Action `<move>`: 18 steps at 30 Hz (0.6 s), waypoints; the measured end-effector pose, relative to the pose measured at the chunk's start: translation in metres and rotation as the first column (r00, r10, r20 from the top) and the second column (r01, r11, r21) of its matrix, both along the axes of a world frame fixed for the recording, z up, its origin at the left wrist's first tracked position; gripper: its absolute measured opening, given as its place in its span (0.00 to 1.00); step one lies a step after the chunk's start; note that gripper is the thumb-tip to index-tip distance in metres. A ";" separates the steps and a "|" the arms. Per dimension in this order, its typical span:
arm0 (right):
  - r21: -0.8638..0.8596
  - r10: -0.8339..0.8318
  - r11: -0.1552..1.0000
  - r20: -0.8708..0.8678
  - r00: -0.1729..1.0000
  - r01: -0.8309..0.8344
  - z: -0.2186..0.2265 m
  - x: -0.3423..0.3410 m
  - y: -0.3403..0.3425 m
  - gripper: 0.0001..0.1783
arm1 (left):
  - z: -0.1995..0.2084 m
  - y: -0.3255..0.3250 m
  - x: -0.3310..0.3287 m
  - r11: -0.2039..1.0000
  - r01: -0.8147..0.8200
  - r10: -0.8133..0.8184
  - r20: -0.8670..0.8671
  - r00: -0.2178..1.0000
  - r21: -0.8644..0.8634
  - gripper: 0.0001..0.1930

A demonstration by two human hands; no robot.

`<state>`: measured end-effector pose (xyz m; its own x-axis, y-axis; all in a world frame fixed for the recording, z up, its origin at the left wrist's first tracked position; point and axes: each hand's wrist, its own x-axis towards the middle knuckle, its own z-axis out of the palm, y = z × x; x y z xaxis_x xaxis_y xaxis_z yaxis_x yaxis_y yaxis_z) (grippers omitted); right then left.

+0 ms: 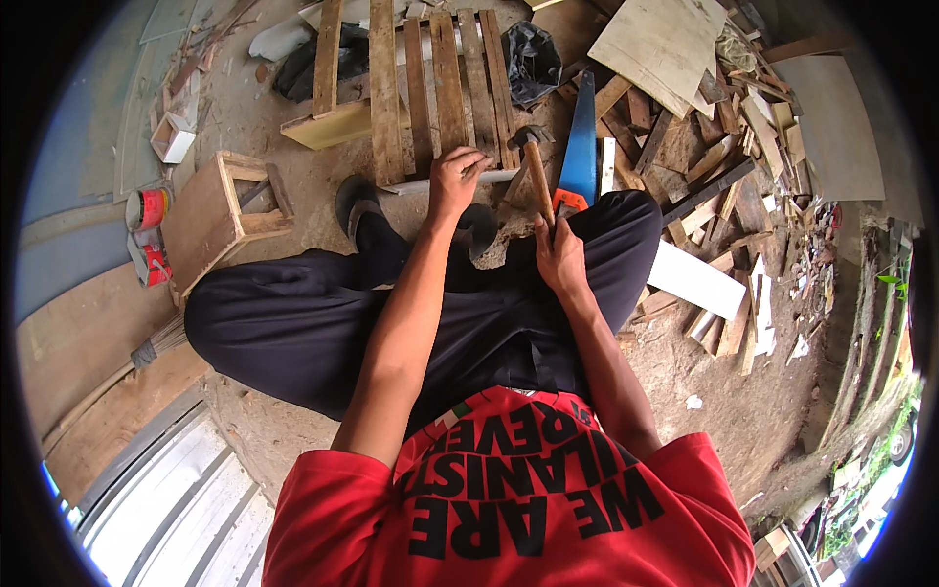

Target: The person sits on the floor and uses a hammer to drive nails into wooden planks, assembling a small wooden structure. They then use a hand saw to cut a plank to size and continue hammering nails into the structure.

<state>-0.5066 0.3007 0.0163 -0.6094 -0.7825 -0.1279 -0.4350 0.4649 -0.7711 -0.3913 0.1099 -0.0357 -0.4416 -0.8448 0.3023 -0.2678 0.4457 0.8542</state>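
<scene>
I sit low on the ground with my knees spread, in black trousers and a red shirt. My left hand (455, 181) rests on the near edge of a slatted wooden pallet (445, 88), fingers pinched at a slat end; whether it holds a small nail I cannot tell. My right hand (559, 256) grips the wooden handle of a hammer (535, 157), whose steel head hovers just right of the pallet's near corner, close to my left hand.
A blue handsaw (581, 147) lies right of the pallet. Wood offcuts and boards (724, 166) pile up at the right. An open wooden box (220, 215) and two cans (147, 230) sit left. A black bag (531, 59) lies behind. A broom (147, 352) lies lower left.
</scene>
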 end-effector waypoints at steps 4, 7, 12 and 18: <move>0.026 -0.001 1.000 -0.010 1.000 0.001 -0.001 -0.002 0.000 0.21 | 0.000 0.000 0.000 1.000 0.020 -0.019 0.009 1.000 -0.013 0.07; 0.009 0.008 1.000 -0.017 1.000 -0.008 -0.004 -0.003 0.001 0.21 | 0.000 -0.001 0.001 0.999 0.043 -0.043 0.036 0.998 -0.011 0.08; 0.003 0.009 1.000 -0.006 1.000 -0.009 0.000 -0.001 0.000 0.20 | -0.003 -0.001 0.001 0.999 0.039 -0.039 0.050 0.998 0.007 0.09; 0.006 0.008 1.000 -0.008 1.000 -0.008 0.012 0.000 -0.003 0.20 | 0.000 0.001 -0.001 0.996 0.011 -0.009 0.024 1.000 -0.090 0.06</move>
